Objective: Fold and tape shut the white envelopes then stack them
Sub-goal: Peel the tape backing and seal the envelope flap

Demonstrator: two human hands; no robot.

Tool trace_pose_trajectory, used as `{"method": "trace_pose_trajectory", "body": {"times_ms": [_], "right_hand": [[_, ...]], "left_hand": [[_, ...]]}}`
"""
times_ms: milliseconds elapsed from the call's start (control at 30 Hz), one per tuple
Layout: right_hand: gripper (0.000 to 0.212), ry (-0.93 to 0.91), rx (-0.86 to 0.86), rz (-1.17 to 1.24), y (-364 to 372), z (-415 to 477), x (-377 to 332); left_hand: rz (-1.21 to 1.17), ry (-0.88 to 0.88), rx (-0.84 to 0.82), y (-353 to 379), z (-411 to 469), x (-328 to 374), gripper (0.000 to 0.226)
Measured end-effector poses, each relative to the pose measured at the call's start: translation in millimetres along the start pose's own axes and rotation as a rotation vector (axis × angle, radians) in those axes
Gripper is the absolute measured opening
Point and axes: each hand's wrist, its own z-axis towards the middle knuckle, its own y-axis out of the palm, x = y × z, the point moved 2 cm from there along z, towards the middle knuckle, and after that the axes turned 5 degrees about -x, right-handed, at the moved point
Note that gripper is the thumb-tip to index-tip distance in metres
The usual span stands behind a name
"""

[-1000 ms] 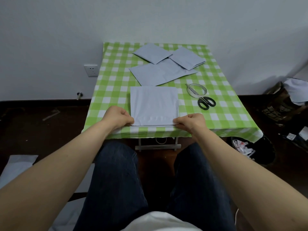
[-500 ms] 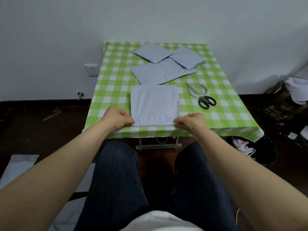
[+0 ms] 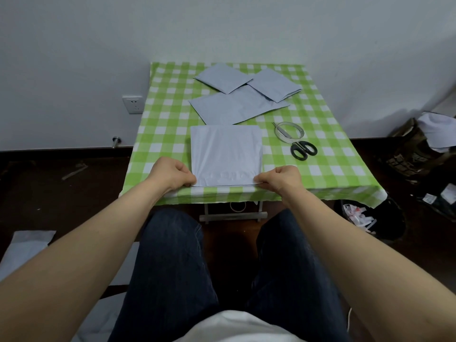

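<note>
no readable writing | left hand (image 3: 170, 174) pinches flat white paper envelope (image 3: 225, 154) near corner | right hand (image 3: 283, 178) pinches other near corner

Table (image 3: 167, 119): one. White envelopes on it, four in all: near envelope (image 3: 225, 154), one; large flat envelope (image 3: 237, 107), one; far-left envelope (image 3: 223, 77) and far-right envelope (image 3: 275, 85), one each. Scissors (image 3: 303, 150), one pair. Tape roll (image 3: 290, 130), one. Wall socket (image 3: 132, 104), one. Hands in view, two: left hand (image 3: 170, 174), right hand (image 3: 281, 178).

3 envelopes (image 3: 237, 107) behind, scissors (image 3: 303, 150) right; tablecloth (image 3: 162, 124) left open
</note>
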Motion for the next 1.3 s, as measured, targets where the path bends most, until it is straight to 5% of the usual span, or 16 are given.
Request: {"method": "trace_pose_trajectory", "body": {"times_ms": [1300], "right_hand": [[0.03,-0.06,0.035,-0.289,-1.2,-8.7,-9.0]], "left_hand": [[0.057,0.001,0.006,1.6,3.4,-0.2,0.009]]}}
